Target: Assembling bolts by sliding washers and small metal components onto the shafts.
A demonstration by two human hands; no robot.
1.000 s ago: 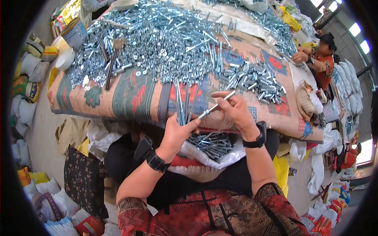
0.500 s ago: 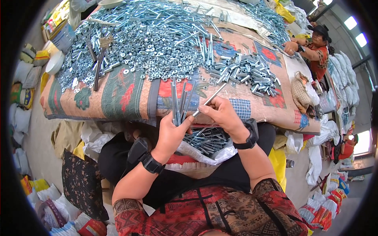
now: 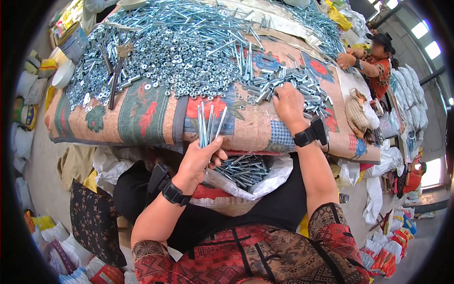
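Observation:
My left hand [image 3: 199,158] is closed round a small bundle of thin metal rods [image 3: 204,124], which stick up from the fist in front of the table edge. My right hand [image 3: 289,108] reaches over the table with fingers bent down at the left side of a pile of short metal sleeves [image 3: 313,94]. Its fingertips are partly hidden, so what they pinch cannot be made out. Below the table edge, near my lap, an open white sack [image 3: 280,171] holds many dark metal bolts or rods [image 3: 243,169].
A large heap of nuts and washers [image 3: 189,68] covers the table's left, with long rods [image 3: 189,21] behind. Dark metal bars [image 3: 115,85] lie on it. The patterned tablecloth [image 3: 255,116] covers the table's front. Across the right side a person [image 3: 376,66] works at more rods.
My right hand has let go of a rod it held beside the left hand and moved forward and right to the sleeves. My left hand has shifted slightly left and down with the bundle.

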